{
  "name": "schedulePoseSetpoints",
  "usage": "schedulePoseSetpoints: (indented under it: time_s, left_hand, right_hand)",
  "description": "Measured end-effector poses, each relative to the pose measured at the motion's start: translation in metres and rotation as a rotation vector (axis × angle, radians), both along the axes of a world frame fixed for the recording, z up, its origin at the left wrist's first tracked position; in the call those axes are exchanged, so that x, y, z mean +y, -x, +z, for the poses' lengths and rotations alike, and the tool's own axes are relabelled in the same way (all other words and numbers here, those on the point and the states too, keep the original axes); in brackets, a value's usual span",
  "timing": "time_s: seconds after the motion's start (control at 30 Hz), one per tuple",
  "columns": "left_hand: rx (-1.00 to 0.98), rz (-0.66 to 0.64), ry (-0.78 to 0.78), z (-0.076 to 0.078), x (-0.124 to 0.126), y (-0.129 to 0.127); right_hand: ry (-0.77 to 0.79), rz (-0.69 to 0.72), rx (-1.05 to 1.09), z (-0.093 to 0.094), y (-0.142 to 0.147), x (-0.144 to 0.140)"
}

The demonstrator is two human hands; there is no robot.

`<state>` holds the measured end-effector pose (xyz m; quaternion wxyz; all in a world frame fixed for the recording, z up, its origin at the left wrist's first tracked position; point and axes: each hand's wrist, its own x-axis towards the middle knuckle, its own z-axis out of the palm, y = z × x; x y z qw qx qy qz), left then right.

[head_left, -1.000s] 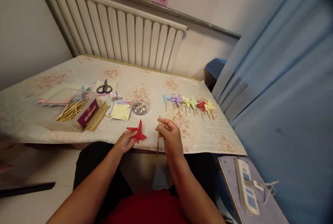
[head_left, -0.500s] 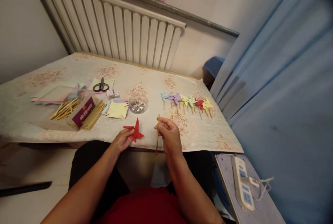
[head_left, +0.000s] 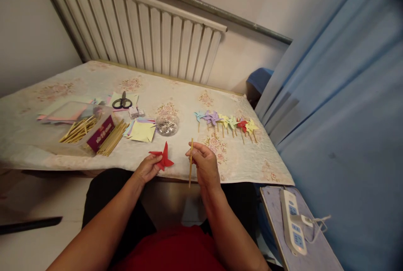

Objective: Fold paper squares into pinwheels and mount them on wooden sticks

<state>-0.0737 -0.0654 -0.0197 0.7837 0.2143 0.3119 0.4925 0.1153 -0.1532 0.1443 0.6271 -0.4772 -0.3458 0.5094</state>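
My left hand [head_left: 149, 168] pinches a red paper pinwheel [head_left: 165, 158] by its middle, over the table's front edge. Apart from it, to the right, my right hand [head_left: 204, 161] holds a thin wooden stick [head_left: 190, 164] upright between thumb and fingers. Beyond the left hand stands a round clear tub [head_left: 167, 125] of small silvery pins or fasteners. A stack of pale square paper sheets [head_left: 142, 130] with cut corners lies left of the tub. Finished pinwheels on sticks [head_left: 232, 123] lie in a row at the right, in blue, purple, yellow, green and red.
A clear plastic box [head_left: 72, 150] holds many sticks, with a bundle of sticks [head_left: 112, 137] beside it. Scissors [head_left: 122, 102] rest on paper behind small white boxes [head_left: 136, 112]. A power strip [head_left: 293, 222] sits on a side stand; a blue curtain [head_left: 333, 107] hangs at the right.
Both hands keep their hold on the pinwheel and the stick, almost still. The view has shifted very slightly.
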Motion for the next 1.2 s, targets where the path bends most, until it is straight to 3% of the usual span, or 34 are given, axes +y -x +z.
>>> schedulePoseSetpoints:
  time_s: [0.27,1.2]
  left_hand:
    - [0.002,-0.016,-0.015,-0.0052,0.0016,0.0019]
    - [-0.01,-0.01,0.009,-0.0019,0.0001,0.0011]
  right_hand:
    - [0.01,0.008,0.016,-0.0041,0.0008,0.0018]
    - [0.024,0.006,0.084,-0.0096,-0.0011,0.0044]
